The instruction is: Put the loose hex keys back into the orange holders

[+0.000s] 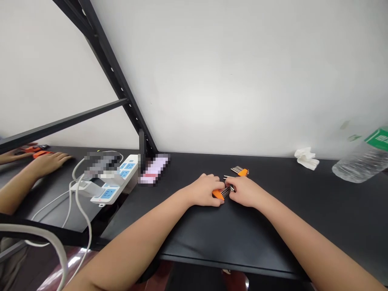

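Observation:
My left hand (pixel 206 190) is closed around the orange holder (pixel 218 195) of a hex key set, low over the black table. Several metal hex keys (pixel 226 191) stick out of this holder to the right. My right hand (pixel 245 191) has its fingers pinched at the bent ends of those keys; which key it grips is partly hidden by the fingers. Just beyond my hands lies a second orange holder (pixel 243 172) with several hex keys fanned out to the left. A loose-looking metal tip (pixel 226 177) shows beside my right fingers.
A white power strip (pixel 117 182) with plugs and cables lies at the left, beside a blurred phone-like object (pixel 154 169) and a black metal frame (pixel 121 87). Crumpled tissue (pixel 306 158) and a plastic bottle (pixel 362 159) are at the right. Another person's hands (pixel 50 163) work at far left.

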Tool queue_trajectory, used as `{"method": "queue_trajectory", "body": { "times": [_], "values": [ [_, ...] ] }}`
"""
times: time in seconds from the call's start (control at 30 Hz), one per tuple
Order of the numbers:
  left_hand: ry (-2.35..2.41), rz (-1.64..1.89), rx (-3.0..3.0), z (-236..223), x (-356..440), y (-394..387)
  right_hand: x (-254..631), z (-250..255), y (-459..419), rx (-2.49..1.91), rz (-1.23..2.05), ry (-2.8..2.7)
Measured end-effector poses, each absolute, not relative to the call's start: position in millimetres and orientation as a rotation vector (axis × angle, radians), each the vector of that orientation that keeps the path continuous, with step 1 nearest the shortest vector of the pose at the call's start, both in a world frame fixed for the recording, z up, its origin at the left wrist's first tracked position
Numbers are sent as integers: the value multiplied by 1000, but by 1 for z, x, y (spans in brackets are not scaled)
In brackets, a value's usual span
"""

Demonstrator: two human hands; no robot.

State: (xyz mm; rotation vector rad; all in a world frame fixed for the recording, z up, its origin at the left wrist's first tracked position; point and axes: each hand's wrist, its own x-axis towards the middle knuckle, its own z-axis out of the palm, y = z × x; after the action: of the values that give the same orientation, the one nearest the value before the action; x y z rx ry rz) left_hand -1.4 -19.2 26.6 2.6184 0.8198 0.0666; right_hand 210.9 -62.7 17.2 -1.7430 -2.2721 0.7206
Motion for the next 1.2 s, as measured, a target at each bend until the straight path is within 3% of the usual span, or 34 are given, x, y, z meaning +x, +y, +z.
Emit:
{"method": "queue_trajectory", "body": {
  "times": [0.83, 1.2],
  "values": [
    [962, 162, 2762, 17, 5, -21, 202, 4, -66, -1787, 404, -2335],
    [1010, 190, 2684, 17, 0, -24, 199, 15, -67, -1796, 478, -2326]
  ]
}}
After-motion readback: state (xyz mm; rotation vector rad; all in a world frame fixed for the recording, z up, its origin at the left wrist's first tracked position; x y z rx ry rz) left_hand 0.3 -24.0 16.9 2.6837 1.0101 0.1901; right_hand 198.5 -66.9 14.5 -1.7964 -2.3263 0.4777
